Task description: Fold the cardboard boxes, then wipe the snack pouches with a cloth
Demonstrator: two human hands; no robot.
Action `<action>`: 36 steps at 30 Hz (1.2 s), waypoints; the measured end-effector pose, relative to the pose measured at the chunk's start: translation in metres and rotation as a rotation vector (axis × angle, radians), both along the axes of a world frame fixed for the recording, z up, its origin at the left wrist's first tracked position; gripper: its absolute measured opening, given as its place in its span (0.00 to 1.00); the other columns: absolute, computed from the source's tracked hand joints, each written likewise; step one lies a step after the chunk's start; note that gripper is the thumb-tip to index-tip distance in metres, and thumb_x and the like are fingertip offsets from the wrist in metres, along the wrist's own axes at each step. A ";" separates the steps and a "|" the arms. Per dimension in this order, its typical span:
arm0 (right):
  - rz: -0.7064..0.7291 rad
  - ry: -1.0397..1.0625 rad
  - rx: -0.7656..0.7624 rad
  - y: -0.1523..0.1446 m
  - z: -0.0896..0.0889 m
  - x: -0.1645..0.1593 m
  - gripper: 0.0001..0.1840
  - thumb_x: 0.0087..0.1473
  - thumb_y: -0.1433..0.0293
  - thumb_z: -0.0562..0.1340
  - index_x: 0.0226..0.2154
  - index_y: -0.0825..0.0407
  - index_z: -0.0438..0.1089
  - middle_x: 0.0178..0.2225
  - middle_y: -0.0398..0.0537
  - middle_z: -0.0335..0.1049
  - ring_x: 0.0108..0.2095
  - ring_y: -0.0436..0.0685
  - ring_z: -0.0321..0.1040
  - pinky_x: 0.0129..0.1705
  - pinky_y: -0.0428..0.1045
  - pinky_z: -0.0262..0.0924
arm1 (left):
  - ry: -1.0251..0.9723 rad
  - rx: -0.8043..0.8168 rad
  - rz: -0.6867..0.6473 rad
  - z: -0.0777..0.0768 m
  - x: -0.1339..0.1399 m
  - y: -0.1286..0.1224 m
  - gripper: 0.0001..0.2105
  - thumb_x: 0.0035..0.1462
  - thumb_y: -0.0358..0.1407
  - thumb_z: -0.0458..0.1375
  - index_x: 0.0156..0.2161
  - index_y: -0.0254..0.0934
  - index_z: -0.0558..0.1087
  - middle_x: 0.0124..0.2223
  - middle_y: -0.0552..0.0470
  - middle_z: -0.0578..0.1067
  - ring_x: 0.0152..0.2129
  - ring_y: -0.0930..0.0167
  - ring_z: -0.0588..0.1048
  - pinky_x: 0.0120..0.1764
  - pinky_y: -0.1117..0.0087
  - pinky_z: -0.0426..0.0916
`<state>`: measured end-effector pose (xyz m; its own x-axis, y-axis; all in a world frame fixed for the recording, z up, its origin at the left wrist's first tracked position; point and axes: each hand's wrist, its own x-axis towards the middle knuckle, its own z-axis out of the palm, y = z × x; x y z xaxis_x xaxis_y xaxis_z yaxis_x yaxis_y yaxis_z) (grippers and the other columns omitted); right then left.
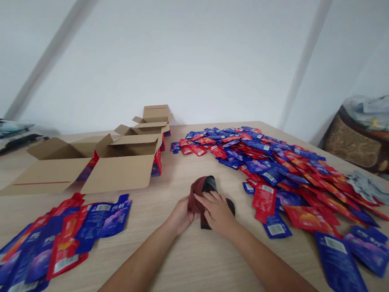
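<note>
My left hand (181, 214) grips the left side of a folded dark brown piece (197, 188) that looks like cloth or soft leather. A glossy black part (209, 183) shows at its upper right; I cannot tell what it is. My right hand (218, 211) lies over the brown piece, with its fingers pressed against it. Another black rounded part (231, 207) sticks out beyond my right hand. What lies under the palm is hidden. Both hands are low over the light wooden table (175, 272), near its middle.
Open cardboard boxes (120, 168) stand in a row at the left. A fanned stack of blue and red pouches (45, 246) lies in front of them. A large heap of similar pouches (261, 164) spreads over the right, with grey gloves (371, 187) on it. A patterned chair (353, 138) stands beyond.
</note>
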<state>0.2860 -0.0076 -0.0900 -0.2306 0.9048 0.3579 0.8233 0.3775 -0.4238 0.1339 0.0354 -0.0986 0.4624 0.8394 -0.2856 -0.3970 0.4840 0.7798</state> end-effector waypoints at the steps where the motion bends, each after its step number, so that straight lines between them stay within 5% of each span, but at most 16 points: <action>1: 0.037 -0.023 -0.043 -0.001 0.000 -0.005 0.33 0.46 0.78 0.52 0.55 0.41 0.61 0.54 0.44 0.61 0.52 0.58 0.52 0.50 0.56 0.48 | -0.034 -0.031 -0.004 0.000 -0.001 0.001 0.12 0.56 0.33 0.50 0.42 0.28 0.70 0.37 0.42 0.77 0.30 0.69 0.76 0.37 0.68 0.71; 6: 0.200 0.039 -0.105 -0.003 0.000 -0.007 0.28 0.43 0.82 0.49 0.36 0.39 0.75 0.42 0.39 0.71 0.45 0.54 0.59 0.47 0.53 0.49 | -0.153 -0.126 -0.055 -0.004 -0.002 0.004 0.19 0.60 0.44 0.47 0.41 0.28 0.71 0.36 0.42 0.77 0.31 0.69 0.76 0.35 0.69 0.71; 9: 0.213 0.085 -0.130 -0.002 -0.002 -0.002 0.26 0.41 0.83 0.48 0.25 0.42 0.77 0.33 0.38 0.74 0.40 0.52 0.63 0.45 0.50 0.51 | -0.063 -0.043 0.034 -0.009 0.000 0.005 0.06 0.55 0.29 0.53 0.35 0.27 0.71 0.30 0.46 0.76 0.24 0.72 0.75 0.31 0.73 0.71; 12: 0.075 0.099 -0.150 0.002 -0.004 0.010 0.24 0.40 0.82 0.49 0.22 0.44 0.76 0.29 0.39 0.74 0.37 0.52 0.64 0.44 0.48 0.53 | 0.013 0.059 0.071 -0.010 0.000 0.006 0.10 0.48 0.19 0.52 0.36 0.27 0.71 0.30 0.46 0.77 0.24 0.73 0.75 0.33 0.72 0.71; 17: -0.307 0.230 0.062 0.006 -0.004 0.031 0.24 0.43 0.80 0.49 0.31 0.47 0.76 0.36 0.43 0.73 0.43 0.55 0.62 0.48 0.51 0.53 | 0.099 0.086 -0.020 -0.004 -0.003 0.005 0.16 0.45 0.17 0.51 0.41 0.24 0.69 0.36 0.39 0.77 0.33 0.66 0.77 0.41 0.63 0.72; 20: -0.223 0.244 0.175 0.002 -0.004 0.023 0.26 0.44 0.80 0.49 0.43 0.47 0.72 0.45 0.45 0.68 0.48 0.56 0.58 0.50 0.53 0.52 | 0.150 0.100 -0.133 -0.003 -0.004 0.003 0.17 0.44 0.18 0.52 0.42 0.24 0.70 0.36 0.38 0.77 0.32 0.64 0.77 0.39 0.61 0.72; 24: 0.060 0.034 0.019 0.003 -0.008 0.003 0.28 0.47 0.78 0.51 0.49 0.43 0.67 0.50 0.43 0.65 0.51 0.55 0.55 0.50 0.53 0.51 | 0.195 0.148 -0.265 -0.001 -0.010 0.002 0.17 0.45 0.22 0.54 0.43 0.27 0.71 0.36 0.39 0.78 0.31 0.63 0.77 0.36 0.61 0.73; 30: -0.246 -0.157 -0.085 0.015 -0.010 0.017 0.23 0.53 0.75 0.49 0.48 0.45 0.68 0.51 0.48 0.64 0.51 0.58 0.55 0.49 0.54 0.50 | 0.269 0.178 -0.562 0.006 -0.024 0.006 0.17 0.43 0.28 0.59 0.42 0.29 0.72 0.33 0.41 0.78 0.27 0.64 0.77 0.32 0.66 0.70; 32: -0.302 -0.151 -0.067 0.017 -0.012 0.023 0.22 0.54 0.74 0.49 0.48 0.46 0.68 0.50 0.49 0.65 0.50 0.59 0.55 0.48 0.54 0.51 | 0.415 0.243 -0.447 0.007 -0.024 0.010 0.13 0.44 0.32 0.58 0.38 0.30 0.72 0.27 0.45 0.77 0.20 0.67 0.75 0.26 0.70 0.68; 36: -0.363 0.055 0.010 0.019 -0.022 0.035 0.24 0.52 0.76 0.48 0.48 0.48 0.68 0.49 0.47 0.65 0.49 0.58 0.57 0.51 0.53 0.51 | 0.756 0.660 0.080 0.014 -0.023 0.010 0.08 0.49 0.38 0.55 0.31 0.34 0.72 0.22 0.53 0.72 0.18 0.72 0.69 0.25 0.73 0.62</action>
